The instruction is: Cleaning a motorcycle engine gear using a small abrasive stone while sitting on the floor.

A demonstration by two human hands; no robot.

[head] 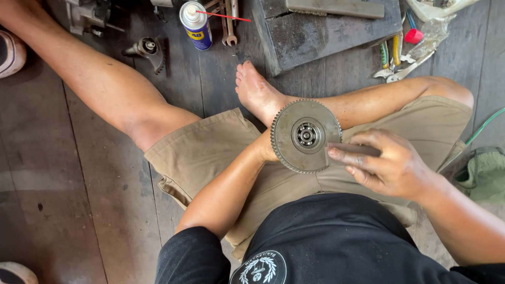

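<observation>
A round metal gear disc point(305, 135) with teeth around its rim and a bearing at its centre is held flat above my lap. My left hand point(265, 149) is mostly hidden beneath the disc and supports it from below. My right hand point(386, 165) presses a small dark flat block point(351, 151), perhaps abrasive, against the disc's right edge. I sit on a wooden floor with my right leg folded and my left leg stretched out.
A blue and yellow spray can point(196, 23) with a red straw lies ahead, with wrenches point(228, 21) beside it. A small metal part point(148, 50) lies left. A dark metal slab point(326, 31) and pliers point(397, 60) lie at the upper right. A green hose point(481, 129) runs on the right.
</observation>
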